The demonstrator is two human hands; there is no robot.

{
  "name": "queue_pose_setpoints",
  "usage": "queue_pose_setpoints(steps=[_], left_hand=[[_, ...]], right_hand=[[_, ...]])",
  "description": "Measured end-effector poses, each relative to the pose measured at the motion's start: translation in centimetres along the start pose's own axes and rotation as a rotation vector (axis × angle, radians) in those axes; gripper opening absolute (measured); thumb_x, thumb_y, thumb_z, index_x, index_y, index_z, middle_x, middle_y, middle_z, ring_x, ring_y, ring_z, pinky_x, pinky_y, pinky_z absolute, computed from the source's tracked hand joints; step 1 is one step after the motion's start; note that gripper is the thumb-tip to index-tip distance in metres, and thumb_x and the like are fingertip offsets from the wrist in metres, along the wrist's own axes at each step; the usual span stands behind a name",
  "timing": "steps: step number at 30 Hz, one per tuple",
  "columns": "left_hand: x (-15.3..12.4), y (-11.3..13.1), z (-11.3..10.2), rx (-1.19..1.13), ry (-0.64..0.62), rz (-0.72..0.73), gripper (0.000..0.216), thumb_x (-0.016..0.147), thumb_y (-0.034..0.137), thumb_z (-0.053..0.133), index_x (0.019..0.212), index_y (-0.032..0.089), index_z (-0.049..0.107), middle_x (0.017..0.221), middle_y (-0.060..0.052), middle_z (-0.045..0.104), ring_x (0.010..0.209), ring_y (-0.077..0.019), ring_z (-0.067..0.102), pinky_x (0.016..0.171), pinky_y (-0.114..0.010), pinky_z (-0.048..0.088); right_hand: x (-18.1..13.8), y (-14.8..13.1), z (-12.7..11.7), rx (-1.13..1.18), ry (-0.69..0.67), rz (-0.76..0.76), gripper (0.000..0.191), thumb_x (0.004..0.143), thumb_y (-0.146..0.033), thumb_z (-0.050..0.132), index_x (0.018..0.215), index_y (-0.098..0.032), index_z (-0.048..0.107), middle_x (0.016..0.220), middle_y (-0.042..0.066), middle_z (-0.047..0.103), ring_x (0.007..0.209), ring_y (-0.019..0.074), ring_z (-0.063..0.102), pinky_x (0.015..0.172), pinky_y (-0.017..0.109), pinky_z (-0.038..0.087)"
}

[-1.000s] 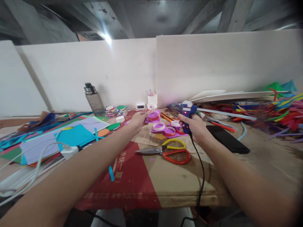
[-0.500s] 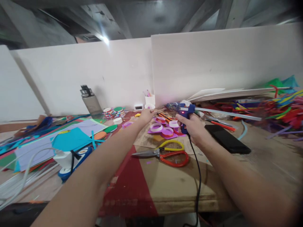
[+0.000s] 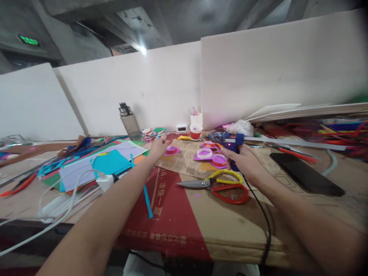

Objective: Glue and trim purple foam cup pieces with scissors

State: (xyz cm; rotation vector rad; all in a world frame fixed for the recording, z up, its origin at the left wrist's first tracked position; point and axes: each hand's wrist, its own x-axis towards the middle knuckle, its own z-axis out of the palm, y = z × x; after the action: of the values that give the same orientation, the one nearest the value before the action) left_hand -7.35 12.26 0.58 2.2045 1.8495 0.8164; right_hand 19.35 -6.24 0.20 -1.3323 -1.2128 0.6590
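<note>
My right hand (image 3: 244, 159) is closed around a blue glue gun (image 3: 234, 147), its red light lit and a long clear glue stick (image 3: 296, 142) out of its back. The nozzle points left, over rings on purple paper: a white ring (image 3: 204, 153) and red ones, one of them a red ring (image 3: 219, 160). My left hand (image 3: 157, 148) reaches to the far side, beside another red ring (image 3: 171, 150) on purple paper. Its fingers are mostly hidden and blurred, so what it holds cannot be told. Scissors (image 3: 218, 186) with yellow and red handles lie between my arms.
A grey bottle (image 3: 130, 122), small striped drum-like pieces (image 3: 159, 132), a small white clock-like device (image 3: 181, 128) and a red-white cup (image 3: 196, 132) stand along the back. Coloured sheets (image 3: 112, 163) and white cables (image 3: 73, 191) lie left, a black phone (image 3: 306, 174) right. The gun's black cord (image 3: 266, 218) hangs over the edge.
The view has swung left. My left hand has moved left from near the cup to where a white ring lay, which is now out of sight. My right hand keeps the glue gun.
</note>
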Motion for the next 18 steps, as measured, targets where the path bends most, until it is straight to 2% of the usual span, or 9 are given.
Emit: queue_pose_setpoints(steps=[6, 10, 14, 18], left_hand=[[-0.5, -0.8, 1.2, 0.108, 0.007, -0.051, 0.019, 0.085, 0.020, 0.053, 0.089, 0.012, 0.070, 0.098, -0.019, 0.073, 0.095, -0.0285, 0.067, 0.081, -0.034, 0.047], [-0.5, -1.3, 1.6, 0.141, 0.010, -0.045, 0.017, 0.083, 0.020, 0.056, 0.089, 0.013, 0.070, 0.097, -0.019, 0.073, 0.097, -0.0292, 0.067, 0.084, -0.035, 0.047], [-0.5, -1.1, 1.5, 0.146, 0.029, -0.029, 0.013, 0.082, 0.024, 0.060, 0.081, 0.014, 0.069, 0.092, -0.018, 0.073, 0.093, -0.0292, 0.068, 0.082, -0.035, 0.047], [-0.9, -0.1, 0.9, 0.118, 0.117, -0.018, 0.018, 0.090, 0.026, 0.052, 0.083, 0.016, 0.066, 0.096, -0.016, 0.072, 0.095, -0.0266, 0.066, 0.083, -0.035, 0.045]], right_hand=[[-0.6, -0.1, 0.5, -0.066, -0.068, 0.085, 0.040, 0.073, -0.059, 0.064, 0.077, -0.020, 0.056, 0.045, -0.004, 0.054, 0.042, 0.0131, 0.047, 0.046, 0.026, 0.036], [-0.9, -0.1, 0.6, -0.182, -0.116, 0.092, 0.041, 0.076, -0.060, 0.061, 0.069, -0.020, 0.057, 0.043, -0.001, 0.054, 0.040, 0.0130, 0.046, 0.044, 0.026, 0.034], [-1.1, -0.2, 0.8, -0.228, -0.141, 0.138, 0.041, 0.076, -0.061, 0.061, 0.066, -0.021, 0.056, 0.043, -0.001, 0.055, 0.039, 0.0134, 0.046, 0.045, 0.028, 0.034], [-1.3, 0.0, 1.0, -0.204, -0.144, 0.126, 0.040, 0.076, -0.060, 0.063, 0.070, -0.021, 0.059, 0.045, -0.002, 0.055, 0.042, 0.0141, 0.048, 0.048, 0.028, 0.037]])
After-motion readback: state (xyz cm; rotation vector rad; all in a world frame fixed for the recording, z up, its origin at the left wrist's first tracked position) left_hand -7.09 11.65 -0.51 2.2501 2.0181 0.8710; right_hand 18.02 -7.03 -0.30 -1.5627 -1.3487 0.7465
